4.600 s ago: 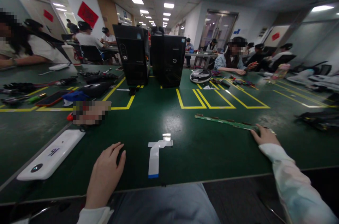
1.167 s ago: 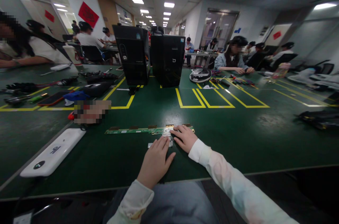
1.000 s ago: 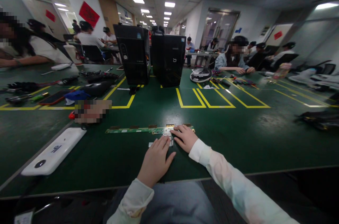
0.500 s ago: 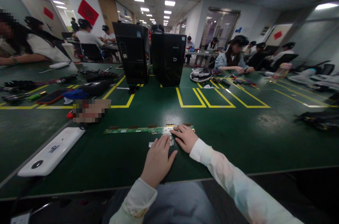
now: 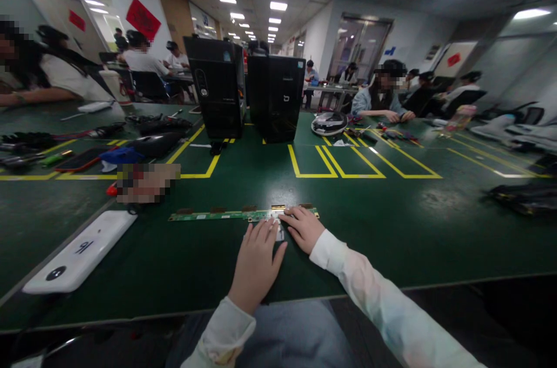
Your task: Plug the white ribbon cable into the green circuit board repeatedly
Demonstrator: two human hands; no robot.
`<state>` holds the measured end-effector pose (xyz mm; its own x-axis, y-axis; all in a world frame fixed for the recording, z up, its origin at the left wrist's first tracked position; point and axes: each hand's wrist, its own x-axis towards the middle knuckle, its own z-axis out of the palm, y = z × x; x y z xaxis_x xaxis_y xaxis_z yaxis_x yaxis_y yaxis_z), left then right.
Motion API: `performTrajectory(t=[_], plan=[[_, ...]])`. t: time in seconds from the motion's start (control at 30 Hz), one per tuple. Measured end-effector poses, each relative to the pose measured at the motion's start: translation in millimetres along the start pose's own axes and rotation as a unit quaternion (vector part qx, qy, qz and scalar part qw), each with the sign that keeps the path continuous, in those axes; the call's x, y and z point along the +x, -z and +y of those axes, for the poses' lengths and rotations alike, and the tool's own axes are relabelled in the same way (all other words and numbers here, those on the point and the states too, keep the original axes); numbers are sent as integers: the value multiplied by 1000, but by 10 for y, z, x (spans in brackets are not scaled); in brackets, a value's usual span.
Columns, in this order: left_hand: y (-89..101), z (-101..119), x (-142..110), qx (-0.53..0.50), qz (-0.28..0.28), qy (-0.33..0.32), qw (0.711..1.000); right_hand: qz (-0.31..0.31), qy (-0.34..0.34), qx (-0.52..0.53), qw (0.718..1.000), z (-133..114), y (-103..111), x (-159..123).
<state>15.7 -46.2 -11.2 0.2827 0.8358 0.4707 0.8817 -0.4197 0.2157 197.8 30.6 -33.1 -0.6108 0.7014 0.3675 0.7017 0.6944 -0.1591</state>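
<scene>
A long, narrow green circuit board (image 5: 209, 217) lies crosswise on the green table, with brown tabs along its far edge and one tab shining gold. My right hand (image 5: 307, 230) rests over its right part, fingers apart and the fingertips on the board. Just left of it, my left hand (image 5: 256, 260) is stretched out flat, palm down, its fingertips at the board's near edge. Beneath and beside those fingers shows a small whitish piece (image 5: 280, 234), mostly covered; whether it joins the board cannot be seen.
Two black computer towers (image 5: 216, 92) stand beyond the board. A long white device (image 5: 80, 252) lies at left, near a blurred-out patch, cables and a red-edged phone (image 5: 80, 159). Yellow tape (image 5: 361, 175) marks the table. A co-worker (image 5: 383, 101) sits at far right; black items (image 5: 522, 198) lie nearer.
My left hand has slid slightly forward to the board's edge and covers more of the whitish piece. My right hand stays nearly in place.
</scene>
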Motion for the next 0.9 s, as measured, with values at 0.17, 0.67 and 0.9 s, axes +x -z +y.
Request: performTrajectory(t=[0.17,0.67,0.9], plan=[[237,-514,-181,27,37,70,996,8,-2,-3,1000,-2,2,-8],[405,-1006,-573,72,27,138,988,-31,17,-6,999,-332,-6,-1],[392,-1022,-596,50,35,135,989,-26,32,4,999,-74,32,-114]])
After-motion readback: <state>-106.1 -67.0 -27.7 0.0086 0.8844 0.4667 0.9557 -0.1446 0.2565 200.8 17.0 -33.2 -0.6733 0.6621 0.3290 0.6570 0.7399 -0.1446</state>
